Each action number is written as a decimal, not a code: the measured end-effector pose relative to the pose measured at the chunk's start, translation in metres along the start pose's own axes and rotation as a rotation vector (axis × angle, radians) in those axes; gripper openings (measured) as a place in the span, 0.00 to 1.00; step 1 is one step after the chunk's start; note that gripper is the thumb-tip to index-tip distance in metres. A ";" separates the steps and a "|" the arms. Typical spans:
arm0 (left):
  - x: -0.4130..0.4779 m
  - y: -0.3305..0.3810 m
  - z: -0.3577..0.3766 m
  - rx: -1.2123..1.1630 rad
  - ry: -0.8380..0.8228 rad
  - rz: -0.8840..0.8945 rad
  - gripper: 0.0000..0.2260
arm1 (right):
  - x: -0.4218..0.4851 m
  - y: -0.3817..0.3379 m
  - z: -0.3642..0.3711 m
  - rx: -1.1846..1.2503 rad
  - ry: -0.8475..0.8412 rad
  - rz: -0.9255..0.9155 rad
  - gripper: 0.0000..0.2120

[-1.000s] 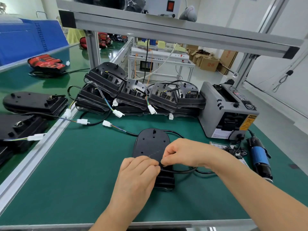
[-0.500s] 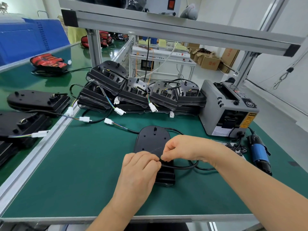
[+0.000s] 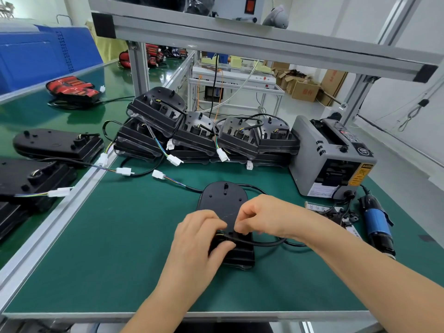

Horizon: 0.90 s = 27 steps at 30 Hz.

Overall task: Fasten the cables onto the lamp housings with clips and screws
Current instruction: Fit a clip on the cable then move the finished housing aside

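A black lamp housing [image 3: 222, 200] lies back-up on the green mat [image 3: 120, 248] in front of me. Its black cable [image 3: 262, 242] loops out to the right, runs behind the housing and ends in a white connector [image 3: 158, 174]. My left hand [image 3: 199, 239] grips the cable where it leaves the housing, thumb under it. Just to the right, my right hand [image 3: 266, 216] has its fingertips curled and pinched over the housing's middle; what they pinch is too small to see.
A row of stacked black housings [image 3: 204, 138] with cables and white plugs lines the back. A grey tape dispenser [image 3: 331, 157] stands at the right, with a blue electric screwdriver [image 3: 377, 224] and small black clips [image 3: 346, 216] beside it. More housings [image 3: 57, 143] lie left of the aluminium rail.
My left hand has slid down and its thumb now hooks under the cable. My right hand stays pinched at the housing's middle; the cable loop shows more between the hands.
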<state>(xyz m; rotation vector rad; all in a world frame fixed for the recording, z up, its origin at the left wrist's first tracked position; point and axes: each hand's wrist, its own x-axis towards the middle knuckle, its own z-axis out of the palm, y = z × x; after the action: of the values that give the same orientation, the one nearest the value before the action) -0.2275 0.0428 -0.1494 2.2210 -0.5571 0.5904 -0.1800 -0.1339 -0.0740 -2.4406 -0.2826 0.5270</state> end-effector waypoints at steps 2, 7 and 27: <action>0.002 -0.003 -0.005 -0.079 -0.056 -0.123 0.11 | 0.000 0.002 0.000 0.030 -0.009 0.005 0.06; 0.000 0.002 -0.002 -0.152 -0.049 -0.184 0.05 | -0.003 0.008 0.002 0.112 -0.021 -0.015 0.05; 0.002 0.021 0.013 -0.166 -0.037 -0.268 0.05 | -0.024 0.025 0.017 0.066 0.195 -0.278 0.12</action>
<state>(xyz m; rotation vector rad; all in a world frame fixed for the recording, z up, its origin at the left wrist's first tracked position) -0.2345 0.0195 -0.1452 2.1056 -0.3069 0.3517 -0.2067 -0.1525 -0.0945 -2.3170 -0.5041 0.1727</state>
